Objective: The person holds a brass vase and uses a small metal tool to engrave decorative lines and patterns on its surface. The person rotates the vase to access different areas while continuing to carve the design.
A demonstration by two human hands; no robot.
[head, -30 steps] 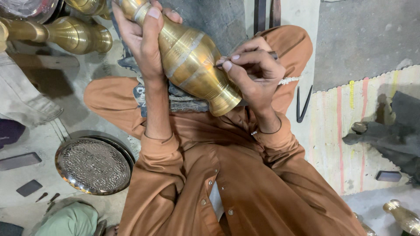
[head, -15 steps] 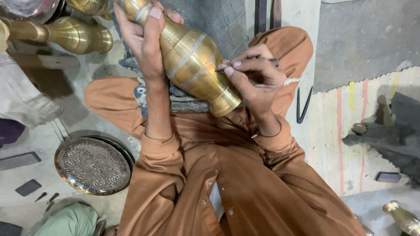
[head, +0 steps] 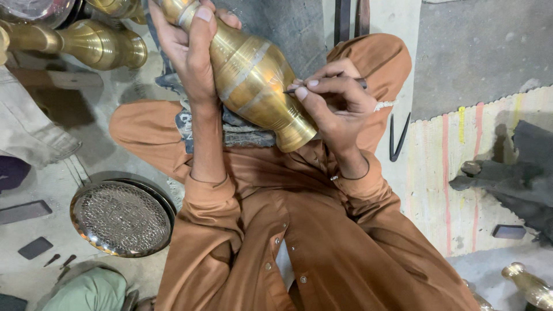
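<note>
You sit cross-legged on the concrete floor (head: 478, 46) in a rust-brown tunic, and the brass vase (head: 253, 78) lies tilted across your lap, raised off a folded grey cloth (head: 242, 129) on your thigh. Its long axis runs diagonally: the neck points up toward the top left, the flared foot down toward your chest. The body is smooth polished brass with paler engraved bands around the shoulder and belly.

Left of your knee, a round perforated metal tray (head: 122, 217) rests flat on the floor; nothing lies in it. Another brass vase (head: 86, 43) lies on its side at the top left.

Your left hand (head: 193, 52) wraps the vase's neck, fingers curled tight around it, thumb laid along the shoulder. Your right hand (head: 334, 101) pinches a thin dark engraving tool (head: 299, 88) between thumb and fingers, its tip touching the vase's belly. A pair of dark metal dividers (head: 398, 137) lies by the striped mat (head: 461, 173).
</note>
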